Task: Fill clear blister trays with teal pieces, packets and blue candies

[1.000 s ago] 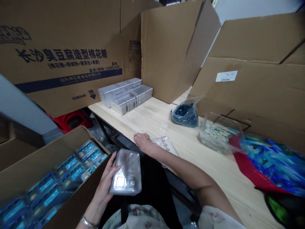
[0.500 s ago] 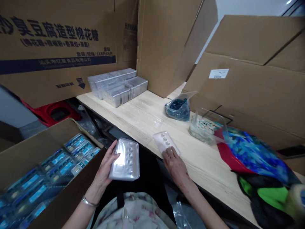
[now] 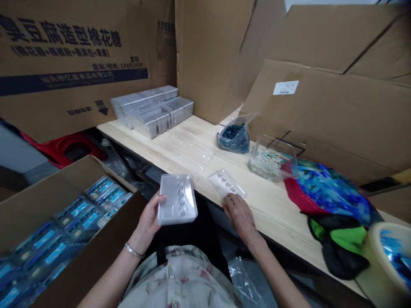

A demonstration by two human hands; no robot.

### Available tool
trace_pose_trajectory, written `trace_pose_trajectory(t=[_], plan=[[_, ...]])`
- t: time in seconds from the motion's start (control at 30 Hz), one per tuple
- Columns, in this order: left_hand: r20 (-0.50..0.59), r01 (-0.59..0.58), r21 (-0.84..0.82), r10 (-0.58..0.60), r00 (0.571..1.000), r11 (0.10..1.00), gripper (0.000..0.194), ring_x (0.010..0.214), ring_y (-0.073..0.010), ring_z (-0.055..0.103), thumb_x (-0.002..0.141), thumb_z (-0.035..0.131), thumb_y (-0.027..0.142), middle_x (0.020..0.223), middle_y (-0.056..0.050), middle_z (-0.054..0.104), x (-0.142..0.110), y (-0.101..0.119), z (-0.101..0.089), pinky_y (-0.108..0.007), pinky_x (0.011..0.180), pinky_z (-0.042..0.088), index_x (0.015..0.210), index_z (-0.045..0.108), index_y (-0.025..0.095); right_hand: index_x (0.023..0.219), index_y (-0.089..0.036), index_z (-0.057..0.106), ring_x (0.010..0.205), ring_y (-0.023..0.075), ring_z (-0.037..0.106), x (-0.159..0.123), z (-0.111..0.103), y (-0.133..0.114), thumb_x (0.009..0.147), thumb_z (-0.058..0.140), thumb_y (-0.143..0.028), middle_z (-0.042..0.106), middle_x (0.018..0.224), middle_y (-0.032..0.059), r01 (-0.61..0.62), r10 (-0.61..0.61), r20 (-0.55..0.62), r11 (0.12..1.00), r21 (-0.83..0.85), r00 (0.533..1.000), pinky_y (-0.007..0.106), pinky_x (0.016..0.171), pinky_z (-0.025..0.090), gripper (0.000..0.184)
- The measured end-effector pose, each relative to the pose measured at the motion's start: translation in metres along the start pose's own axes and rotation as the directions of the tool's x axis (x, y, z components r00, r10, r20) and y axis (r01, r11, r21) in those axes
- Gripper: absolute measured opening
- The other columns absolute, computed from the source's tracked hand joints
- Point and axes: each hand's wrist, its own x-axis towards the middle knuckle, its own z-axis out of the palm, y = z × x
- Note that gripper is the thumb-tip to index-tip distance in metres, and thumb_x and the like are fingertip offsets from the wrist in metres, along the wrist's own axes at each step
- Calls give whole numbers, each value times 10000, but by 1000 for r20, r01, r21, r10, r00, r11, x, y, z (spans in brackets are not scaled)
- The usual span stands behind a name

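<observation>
1. Large cardboard sheets and a printed carton point(image 3: 80, 51) stand upright along the back and right side of a pale wooden table point(image 3: 289, 214).
2. Nearest, the person's floral blouse point(image 3: 180, 278) fills the bottom edge, and a loose clear plastic bag point(image 3: 244, 278) lies below the table's front edge.
3. The left hand point(image 3: 149, 218), a metal bangle point(image 3: 134, 251) on its wrist, is open under a white plastic tray point(image 3: 177, 199), holding it up beside the table's edge.
4. The right hand point(image 3: 240, 216), fingers loosely spread, touches the near edge of a clear moulded tray point(image 3: 226, 184) lying on the table.
5. To the left, an open cardboard box point(image 3: 96, 239) holds rows of blue-labelled packs point(image 3: 75, 218).
6. At the right lie a black and green cloth point(image 3: 337, 244), a pale tub point(image 3: 391, 261) and a blue and red bag point(image 3: 327, 190).
7. Farther along the table sit a clear box of pale pieces point(image 3: 271, 160), a bag of dark blue pieces point(image 3: 233, 137), loose clear trays point(image 3: 189, 147) and a stack of clear trays point(image 3: 150, 113) against the carton.
</observation>
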Motion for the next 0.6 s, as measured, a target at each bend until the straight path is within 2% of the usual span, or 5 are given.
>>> trace_pose_trajectory(t=[0.07,0.17,0.3,0.47,0.6], plan=[[20,42,8,-42,999,999,372,655,-190,635,640,615,200,726,-18,668,-3,-3,5,-315,656,523,1011,603,173,897,-132,573,863,238,523,3,4,-3,833,382,-67,580,923,141,-13,13,-5,1000,-26,1000,377,788,428,212],[91,8,22,-10,996,1000,446,746,-215,639,650,603,224,818,-25,676,-10,-8,14,-323,678,514,1095,567,205,831,-126,552,824,242,513,7,9,0,825,369,-65,572,849,141,-10,10,-51,1000,1,999,391,786,421,193],[173,-107,35,99,980,994,566,757,-179,627,625,632,172,897,-13,659,-13,-16,35,-285,697,496,1174,510,230,784,-159,513,775,209,510,9,-3,15,837,379,-135,545,784,88,-70,109,-153,969,237,982,349,737,429,146],[247,-131,74,109,963,989,548,706,-159,605,603,644,184,857,-16,644,-2,-32,71,-263,655,480,1138,529,197,762,-176,523,643,146,509,7,-40,30,801,467,-239,544,732,31,-264,450,-184,756,598,874,281,649,444,93],[318,-82,-18,83,945,996,449,711,-157,606,627,610,183,851,-19,644,6,-34,87,-267,671,478,1073,560,184,761,-178,543,690,157,563,-5,-61,35,774,523,-338,584,752,39,-275,549,-135,598,753,825,278,678,476,162]])
